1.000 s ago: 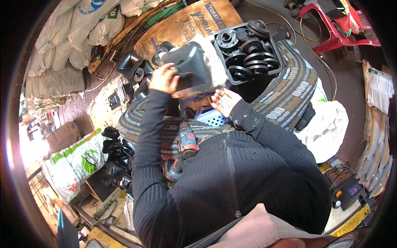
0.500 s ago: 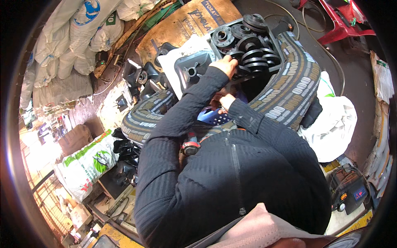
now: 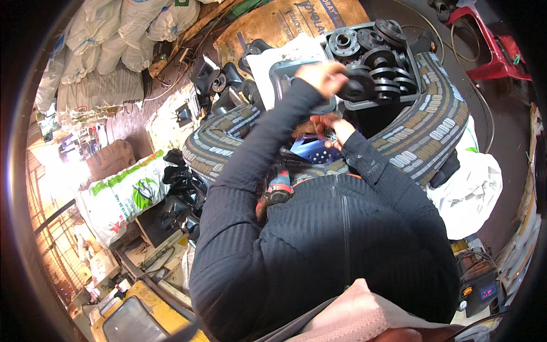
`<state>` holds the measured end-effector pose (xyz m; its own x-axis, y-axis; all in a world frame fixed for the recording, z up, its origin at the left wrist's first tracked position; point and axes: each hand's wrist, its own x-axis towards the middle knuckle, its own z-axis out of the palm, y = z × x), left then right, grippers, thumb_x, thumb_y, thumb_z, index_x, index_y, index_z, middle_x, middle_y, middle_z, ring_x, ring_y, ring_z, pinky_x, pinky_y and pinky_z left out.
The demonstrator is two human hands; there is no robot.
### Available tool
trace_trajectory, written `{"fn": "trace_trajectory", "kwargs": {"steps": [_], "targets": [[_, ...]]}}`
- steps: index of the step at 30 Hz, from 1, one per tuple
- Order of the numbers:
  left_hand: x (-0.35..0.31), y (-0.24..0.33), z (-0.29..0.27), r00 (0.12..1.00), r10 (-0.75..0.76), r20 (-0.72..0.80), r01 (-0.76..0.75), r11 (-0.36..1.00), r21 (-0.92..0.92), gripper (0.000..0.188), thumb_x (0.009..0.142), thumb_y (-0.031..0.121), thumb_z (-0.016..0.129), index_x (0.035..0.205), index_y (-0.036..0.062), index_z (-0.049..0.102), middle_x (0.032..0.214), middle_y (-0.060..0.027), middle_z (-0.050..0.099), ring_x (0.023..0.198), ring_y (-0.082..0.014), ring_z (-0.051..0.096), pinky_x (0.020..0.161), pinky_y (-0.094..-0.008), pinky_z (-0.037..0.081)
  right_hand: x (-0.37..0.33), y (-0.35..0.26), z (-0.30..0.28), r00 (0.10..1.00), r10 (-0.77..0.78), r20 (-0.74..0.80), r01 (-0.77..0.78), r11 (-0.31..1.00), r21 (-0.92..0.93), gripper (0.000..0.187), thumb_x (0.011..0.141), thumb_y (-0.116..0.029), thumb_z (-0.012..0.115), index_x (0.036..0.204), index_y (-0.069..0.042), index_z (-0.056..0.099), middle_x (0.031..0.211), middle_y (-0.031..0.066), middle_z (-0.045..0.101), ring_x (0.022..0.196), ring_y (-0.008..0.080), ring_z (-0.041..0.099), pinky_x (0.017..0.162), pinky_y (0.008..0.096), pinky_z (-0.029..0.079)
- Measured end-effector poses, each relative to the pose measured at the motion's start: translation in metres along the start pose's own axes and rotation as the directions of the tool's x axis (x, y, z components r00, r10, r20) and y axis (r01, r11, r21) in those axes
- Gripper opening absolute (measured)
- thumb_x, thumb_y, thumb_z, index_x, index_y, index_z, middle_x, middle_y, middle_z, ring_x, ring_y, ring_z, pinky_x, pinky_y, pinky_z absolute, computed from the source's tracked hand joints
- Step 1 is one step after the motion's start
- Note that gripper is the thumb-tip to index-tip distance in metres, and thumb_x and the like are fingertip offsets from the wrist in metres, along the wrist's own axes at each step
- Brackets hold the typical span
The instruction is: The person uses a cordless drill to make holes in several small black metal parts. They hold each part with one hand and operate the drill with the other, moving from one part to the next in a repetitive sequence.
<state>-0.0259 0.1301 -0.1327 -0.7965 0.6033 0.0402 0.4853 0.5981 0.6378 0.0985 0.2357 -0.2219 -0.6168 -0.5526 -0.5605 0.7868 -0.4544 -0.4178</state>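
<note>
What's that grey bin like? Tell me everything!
The grey bin looks plastic, open-topped, with rounded corners. Heaped black round parts fill it, some with centre holes, some edge-on. White sheeting lies at its left; a patterned pad curves past its right. The blurred left hand is near its front-left corner; I can't tell if they touch.

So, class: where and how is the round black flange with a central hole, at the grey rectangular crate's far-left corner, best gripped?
Probably by the collar around the hole of the round black flange, from above: the collar looks raised and faces up uncovered, while the grey rectangular crate and another round black part crowd the rim.
</note>
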Motion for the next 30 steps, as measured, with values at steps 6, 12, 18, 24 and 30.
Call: {"fn": "trace_trajectory", "kwargs": {"steps": [6,12,18,24,30], "targets": [[-0.090,-0.107,-0.050,0.606,-0.772,0.192,0.604,0.290,-0.742,0.026,0.080,0.013,0.068,0.103,0.0031,0.059,0.074,-0.0045,0.060,0.052,-0.0127,0.056,0.045,-0.0288,0.050,-0.005,-0.021,0.020,0.991,-0.128,-0.027,0.126,0.990,-0.062,0.035,0.094,-0.025,0.046,0.119,-0.002,0.052,0.083,0.0051,0.058,0.061,0.0079,0.054,0.044,0.0183,0.042],[-0.083,-0.104,-0.024,0.615,-0.762,0.201,0.617,0.307,-0.724,0.041,0.080,0.021,0.070,0.114,0.0020,0.056,0.074,-0.0049,0.059,0.052,-0.0131,0.057,0.044,-0.0278,0.050,-0.009,-0.036,0.011,0.970,-0.121,-0.209,0.118,0.993,-0.027,0.030,0.092,-0.024,0.049,0.117,-0.008,0.057,0.089,0.0043,0.060,0.064,0.0079,0.054,0.047,0.0184,0.042],[-0.106,-0.085,-0.042,0.729,-0.666,-0.160,0.575,0.722,-0.384,0.045,0.080,0.020,0.069,0.118,0.0016,0.055,0.090,-0.0093,0.063,0.060,-0.0121,0.060,0.054,-0.0244,0.050,-0.002,-0.038,0.009,0.982,-0.145,-0.118,0.156,0.984,0.086,0.034,0.090,-0.014,0.052,0.123,-0.005,0.053,0.101,0.0077,0.061,0.083,0.0124,0.059,0.056,0.0216,0.047],[-0.262,0.040,-0.138,0.630,-0.570,0.528,0.678,0.735,-0.015,0.046,0.074,0.020,0.064,0.116,0.0036,0.055,0.100,-0.0155,0.064,0.087,-0.0265,0.065,0.080,-0.0334,0.050,-0.001,-0.063,0.014,0.990,-0.131,-0.056,0.137,0.983,0.126,0.034,0.091,-0.016,0.052,0.123,-0.006,0.052,0.103,0.0050,0.061,0.084,0.0096,0.059,0.056,0.0204,0.045],[-0.303,0.098,-0.044,0.558,-0.820,0.131,0.819,0.569,0.072,0.086,0.063,0.028,0.068,0.137,0.0073,0.029,0.109,-0.0183,0.049,0.098,-0.0371,0.055,0.084,-0.0405,0.047,0.015,-0.077,0.039,0.992,0.012,0.128,-0.033,0.986,0.164,0.037,0.091,-0.022,0.053,0.124,-0.005,0.050,0.098,0.0034,0.061,0.077,0.0081,0.058,0.053,0.0185,0.048]]}}
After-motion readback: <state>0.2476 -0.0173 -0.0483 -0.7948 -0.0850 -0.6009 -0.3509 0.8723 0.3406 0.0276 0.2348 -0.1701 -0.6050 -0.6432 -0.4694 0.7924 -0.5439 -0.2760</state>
